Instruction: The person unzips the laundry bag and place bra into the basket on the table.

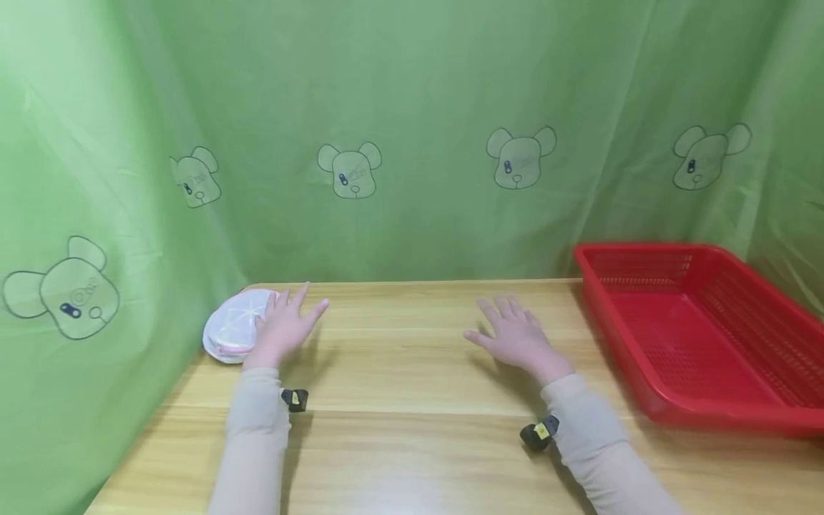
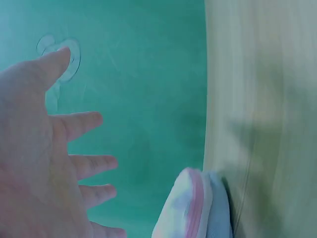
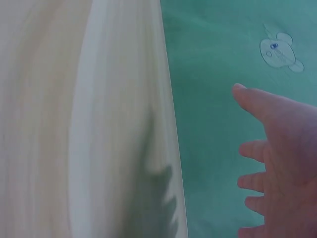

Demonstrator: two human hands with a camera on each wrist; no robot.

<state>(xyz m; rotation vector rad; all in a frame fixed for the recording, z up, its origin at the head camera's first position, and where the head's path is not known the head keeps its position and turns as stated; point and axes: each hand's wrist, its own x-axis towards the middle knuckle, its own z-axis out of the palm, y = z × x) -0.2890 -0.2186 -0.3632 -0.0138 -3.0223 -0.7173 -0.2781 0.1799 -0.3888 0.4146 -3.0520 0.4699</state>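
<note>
A round white pouch (image 1: pixel 233 323) with a pink zipped edge lies at the far left of the wooden table. My left hand (image 1: pixel 286 327) is spread beside it, overlapping its right side in the head view. In the left wrist view the pouch (image 2: pixel 190 210) shows apart from the splayed fingers, below and to their right. Over the right half of the table hovers my right hand (image 1: pixel 518 337), its fingers straight and parted and nothing in them. The right wrist view shows that same hand (image 3: pixel 290 158) above the tabletop, casting a shadow on it.
A red plastic basket (image 1: pixel 634 365) with perforated sides stands at the right of the table (image 1: pixel 399 372). Green curtain (image 1: pixel 425 229) printed with bear heads hangs along the back and both sides. Dark wrist cameras sit on both sleeves.
</note>
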